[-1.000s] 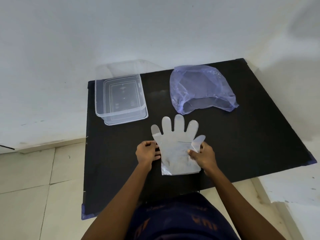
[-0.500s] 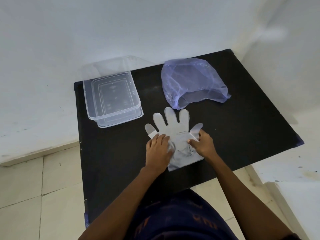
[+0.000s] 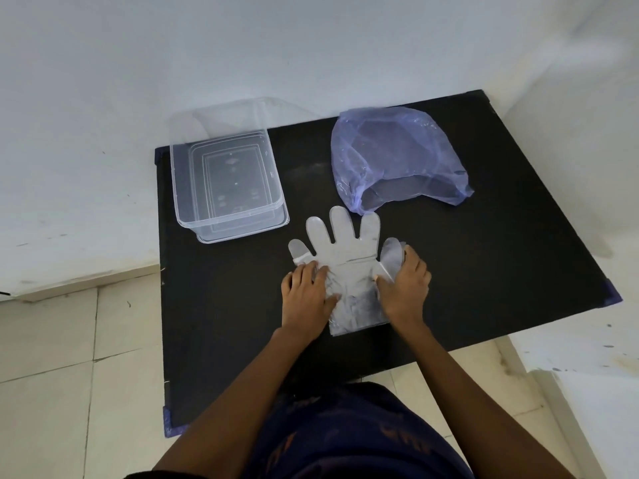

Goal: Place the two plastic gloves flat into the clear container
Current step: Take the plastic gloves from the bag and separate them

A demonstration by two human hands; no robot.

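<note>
since a second ago the left hand (image 3: 306, 293) has come off the glove's edge and now lies palm-down on the left side of the plastic gloves (image 3: 345, 267), fingers spread and flat, not gripping. half a second ago it lay further onto the middle of the plastic; now it sits nearer the left edge, which reads as a smoothing stroke outward. the right hand (image 3: 404, 285) has stayed on the right side, its thumb pressed on the plastic and its fingers curled beside the glove's outer finger; whether it pinches the edge or only pins it down cannot be told.

the gloves lie flat on the black board (image 3: 501, 271) at the centre of the frame, fingers pointing toward the top. they look like one shape, so the two seem stacked, though the layers cannot be separated by eye. the lower part, between the hands, looks wrinkled.

the clear container (image 3: 228, 188) stands open in the upper left of the frame, apart from the gloves, with nothing visible inside. a crumpled blue plastic bag (image 3: 397, 160) sits in the upper centre, its lower edge just beside the glove's fingertips.

judging from this, the gloves are being pressed flat before the transfer. neither glove is in the container yet, so lifting and laying them in remains to be done.
</note>
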